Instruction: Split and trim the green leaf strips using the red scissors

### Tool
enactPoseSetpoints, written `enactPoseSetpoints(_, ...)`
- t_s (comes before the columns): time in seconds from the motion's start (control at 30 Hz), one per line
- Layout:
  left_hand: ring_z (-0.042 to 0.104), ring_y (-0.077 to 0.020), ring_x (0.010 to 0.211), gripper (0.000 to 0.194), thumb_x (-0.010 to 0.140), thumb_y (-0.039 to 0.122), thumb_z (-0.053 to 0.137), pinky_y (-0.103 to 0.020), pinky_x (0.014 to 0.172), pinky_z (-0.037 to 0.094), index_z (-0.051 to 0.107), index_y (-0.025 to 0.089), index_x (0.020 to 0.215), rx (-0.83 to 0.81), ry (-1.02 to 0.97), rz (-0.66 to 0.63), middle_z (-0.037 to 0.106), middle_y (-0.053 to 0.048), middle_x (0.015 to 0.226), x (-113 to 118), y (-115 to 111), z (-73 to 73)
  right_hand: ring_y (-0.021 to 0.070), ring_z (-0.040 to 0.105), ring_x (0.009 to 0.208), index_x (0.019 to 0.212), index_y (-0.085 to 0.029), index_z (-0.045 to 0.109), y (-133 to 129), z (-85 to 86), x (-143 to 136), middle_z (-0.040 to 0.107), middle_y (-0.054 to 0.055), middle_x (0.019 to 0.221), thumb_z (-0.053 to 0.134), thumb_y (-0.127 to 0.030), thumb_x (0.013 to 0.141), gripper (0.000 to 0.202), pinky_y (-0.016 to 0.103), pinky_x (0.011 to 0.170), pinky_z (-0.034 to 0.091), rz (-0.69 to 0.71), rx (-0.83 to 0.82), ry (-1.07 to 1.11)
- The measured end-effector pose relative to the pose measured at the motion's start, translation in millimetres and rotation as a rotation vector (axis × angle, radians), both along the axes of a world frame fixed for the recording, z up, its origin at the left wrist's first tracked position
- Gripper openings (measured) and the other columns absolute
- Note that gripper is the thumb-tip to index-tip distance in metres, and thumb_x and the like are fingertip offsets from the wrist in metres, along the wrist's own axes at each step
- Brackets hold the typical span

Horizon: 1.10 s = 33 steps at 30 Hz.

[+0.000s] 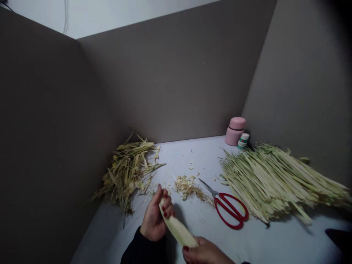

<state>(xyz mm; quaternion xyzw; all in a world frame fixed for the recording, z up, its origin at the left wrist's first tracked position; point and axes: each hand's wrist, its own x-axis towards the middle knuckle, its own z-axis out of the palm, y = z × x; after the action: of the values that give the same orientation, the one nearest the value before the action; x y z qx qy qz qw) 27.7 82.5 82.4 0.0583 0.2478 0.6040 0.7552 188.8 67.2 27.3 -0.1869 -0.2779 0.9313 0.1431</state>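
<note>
Two hands (156, 219), one held plant stalk (178, 230), one spread of uncountable stalks (271, 176), one leaf pile (128, 170), one scrap heap (185, 185), one pair of scissors (237, 217), one pink flask (233, 136).

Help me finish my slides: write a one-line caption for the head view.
Left hand and right hand hold a pale strip; red-handled scissors lie by a pile of long strips.
</note>
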Motion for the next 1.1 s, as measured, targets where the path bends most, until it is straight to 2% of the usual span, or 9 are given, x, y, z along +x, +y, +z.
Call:
enactPoseSetpoints(0.07,0.061,-0.0104,0.06,0.035,0.081,0.048,0.041,-0.024,0.065,0.047,0.058,0.018,0.086,0.058,-0.018,0.085,0.066,-0.001,0.068,3,-4,0.2,0.0016,0.02,0.03,0.057,-0.016,0.048,3,5.5,3,0.037,-0.012,0.035,0.067,-0.04,0.064,0.031,0.016,0.033,0.011,0.01,-0.038,0.055)
enactPoseSetpoints(0.13,0.061,-0.0153,0.084,0.043,0.077,0.05,0.046,-0.029,0.082,0.042,0.056,0.016,0.1,0.13,-0.054,0.042,0.066,-0.007,0.099,13,-12,-7.5,0.0018,0.017,0.027,0.058,-0.019,0.044,6,9.8,3,0.033,-0.013,0.033,0.066,-0.047,0.063,0.036,0.016,0.031,0.01,0.02,-0.084,0.116)
enactPoseSetpoints(0.27,0.051,-0.0209,0.108,0.04,0.077,0.037,0.054,-0.033,0.095,0.031,0.057,0.013,0.109,0.203,-0.028,-0.286,0.063,-0.01,0.111,40,-28,-34.4,0.002,0.017,0.026,0.06,-0.019,0.044,6,7.0,1,0.036,-0.013,0.034,0.066,-0.045,0.063,0.034,0.015,0.029,0.01,0.027,-0.148,0.192)
enactPoseSetpoints(0.33,0.045,-0.0246,0.115,0.039,0.077,0.031,0.054,-0.036,0.096,0.029,0.057,0.01,0.109,0.196,0.022,-0.309,0.058,-0.014,0.117,43,-29,-39.9,0.0018,0.018,0.026,0.06,-0.017,0.047,4,2.3,0,0.039,-0.011,0.034,0.065,-0.042,0.065,0.031,0.015,0.029,0.01,0.044,-0.162,0.215)
enactPoseSetpoints(0.57,0.06,-0.0175,0.088,0.032,0.082,0.041,0.043,-0.029,0.074,0.043,0.061,0.016,0.093,-0.026,-0.012,0.13,0.068,-0.007,0.094,23,-18,-22.2,0.0017,0.02,0.027,0.063,-0.018,0.05,5,7.5,5,0.038,-0.011,0.037,0.064,-0.04,0.07,0.027,0.012,0.03,0.018,-0.032,-0.18,0.307)
enactPoseSetpoints(0.73,0.063,-0.0194,0.074,0.036,0.076,0.044,0.052,-0.03,0.07,0.043,0.066,0.012,0.084,0.008,0.001,-0.192,0.069,-0.009,0.076,54,-36,-39.0,0.0035,0.036,0.033,0.069,-0.018,0.053,1,5.4,6,0.044,-0.009,0.043,0.06,-0.04,0.075,0.024,0.013,0.038,0.029,-0.129,-0.1,0.213)
enactPoseSetpoints(0.87,0.062,-0.0212,0.088,0.047,0.067,0.037,0.064,-0.026,0.074,0.043,0.061,0.008,0.104,0.115,0.106,-0.316,0.066,-0.013,0.102,60,-38,-37.6,0.0083,0.053,0.051,0.076,-0.019,0.057,-1,-0.2,4,0.054,-0.006,0.055,0.072,-0.029,0.065,0.021,0.017,0.052,0.042,-0.112,-0.061,0.123)
enactPoseSetpoints(1.0,0.064,-0.0162,0.065,0.034,0.081,0.033,0.048,-0.024,0.059,0.045,0.064,0.015,0.058,-0.008,-0.015,-0.022,0.065,-0.002,0.055,52,-26,-26.0,0.012,0.058,0.066,0.08,-0.021,0.059,1,8.6,-5,0.062,-0.003,0.067,0.068,-0.046,0.063,0.032,0.019,0.063,0.046,-0.141,-0.086,0.114)
enactPoseSetpoints(1.1,0.055,-0.0097,0.047,0.036,0.085,0.028,0.043,-0.023,0.057,0.045,0.054,0.018,0.052,-0.005,-0.143,0.249,0.047,0.006,0.039,45,-19,-21.7,0.009,0.055,0.055,0.081,-0.019,0.061,2,13.1,-9,0.063,-0.002,0.067,0.057,-0.063,0.062,0.049,0.016,0.055,0.044,-0.139,-0.16,0.041)
